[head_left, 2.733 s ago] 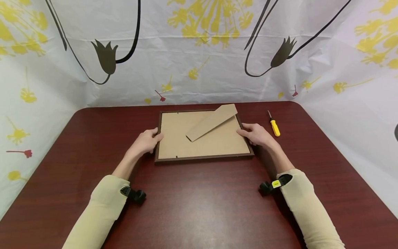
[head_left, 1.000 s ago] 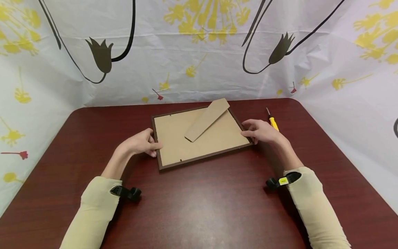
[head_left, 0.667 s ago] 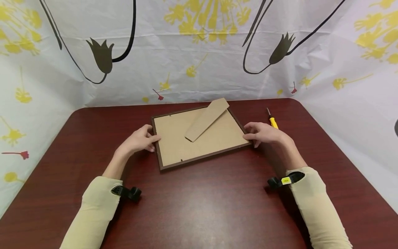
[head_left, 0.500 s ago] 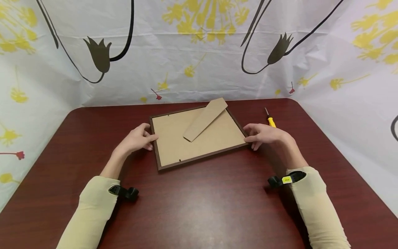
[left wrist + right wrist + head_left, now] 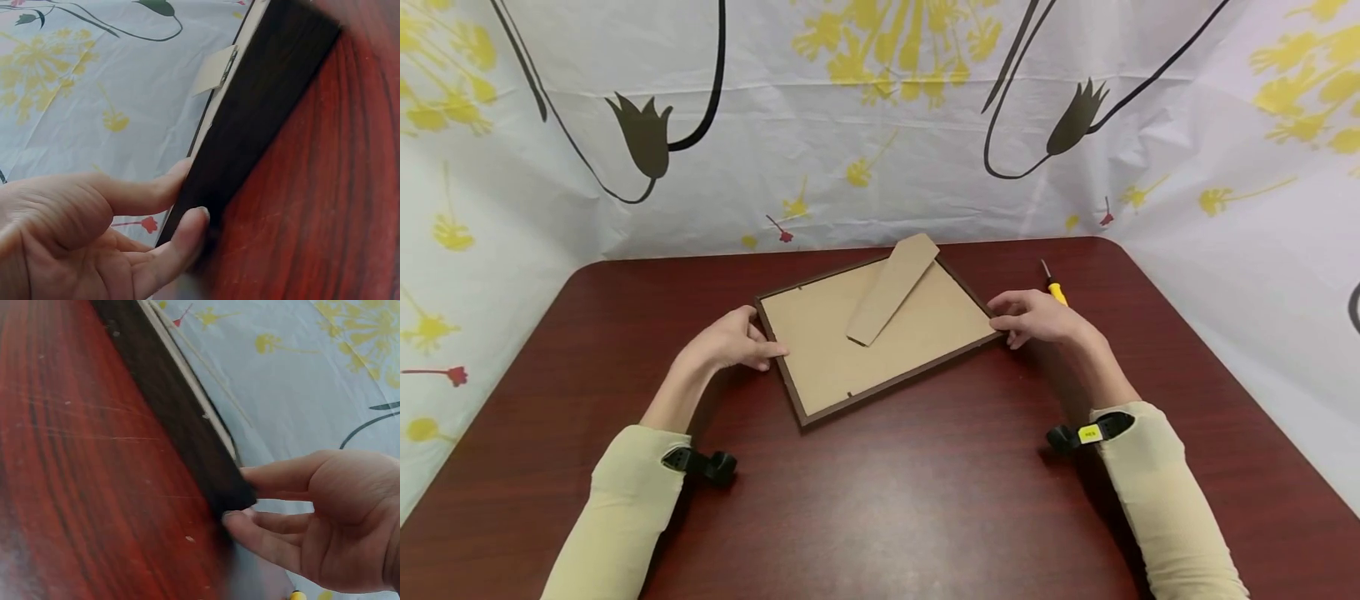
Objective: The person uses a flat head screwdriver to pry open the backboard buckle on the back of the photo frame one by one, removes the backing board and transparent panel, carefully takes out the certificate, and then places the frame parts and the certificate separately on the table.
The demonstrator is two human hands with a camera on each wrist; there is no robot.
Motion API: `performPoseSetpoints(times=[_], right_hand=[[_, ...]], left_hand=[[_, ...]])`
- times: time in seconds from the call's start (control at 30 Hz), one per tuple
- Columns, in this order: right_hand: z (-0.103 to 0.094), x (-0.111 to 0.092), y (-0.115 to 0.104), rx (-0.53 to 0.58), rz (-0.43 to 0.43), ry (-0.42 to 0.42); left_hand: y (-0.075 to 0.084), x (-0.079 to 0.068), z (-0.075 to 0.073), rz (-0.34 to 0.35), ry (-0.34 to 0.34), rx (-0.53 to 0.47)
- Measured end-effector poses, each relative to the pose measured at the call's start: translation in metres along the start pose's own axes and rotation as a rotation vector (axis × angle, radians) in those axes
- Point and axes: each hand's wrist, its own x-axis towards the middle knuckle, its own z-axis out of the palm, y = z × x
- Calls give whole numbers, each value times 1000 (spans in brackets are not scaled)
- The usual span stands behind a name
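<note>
A dark brown picture frame (image 5: 901, 384) lies back side up on the table, turned so its near left corner points toward me. Its tan backing board (image 5: 820, 342) faces up, with a cardboard easel stand (image 5: 891, 292) slanting across it. My left hand (image 5: 730, 340) grips the frame's left side, thumb on the backing. In the left wrist view, the thumb and fingers (image 5: 178, 247) pinch the dark edge. At the near right corner, my right hand (image 5: 1037, 318) holds the frame between thumb and fingers, as the right wrist view also shows.
A screwdriver (image 5: 1055, 288) with a yellow handle lies beyond my right hand, its handle partly hidden. The dark red table (image 5: 880, 508) reaches back to a white patterned sheet (image 5: 865, 208), which also rises at both sides.
The frame has turned on the table: its left end has come nearer to me and the right end has shifted slightly away. Both hands have stayed at its sides, regripping a little.
</note>
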Motion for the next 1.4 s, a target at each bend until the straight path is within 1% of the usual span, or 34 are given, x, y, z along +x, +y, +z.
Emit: performPoseSetpoints(times=[0.07,0.13,0.3,0.43,0.57,0.7,0.83,0.93,1.0,1.1,1.17,1.2,1.27,1.4], right_hand=[[2,1,0,-27,0,33],[2,2,0,-34,20,45],[1,1,-2,-28,73,-1],[-1,-1,-5,-2,102,-48],[-2,-2,-7,16,101,-65],[0,-1,-7,23,91,-36],[5,1,-5,41,73,56],[8,4,-5,40,66,147],[10,5,-5,31,67,199],[11,6,-5,14,65,247],[11,6,-5,29,55,255],[11,6,-6,44,48,250],[12,6,-6,64,27,211],[13,7,-8,86,-25,90]], left_hand=[[0,-1,-1,-15,-13,9],[-1,-1,-1,-11,-3,-19],[-8,3,-2,38,68,-151],[-14,8,-4,62,111,-200],[-17,11,-4,88,128,-219],[-19,11,-6,103,129,-235],[-20,8,-11,98,106,-259],[-21,5,-14,101,75,-253],[-22,3,-16,108,65,-231],[-22,2,-18,114,80,-193],[-22,2,-18,115,100,-170],[-22,2,-17,115,111,-159],[-21,3,-16,116,130,-128],[-22,4,-14,132,172,-26]])
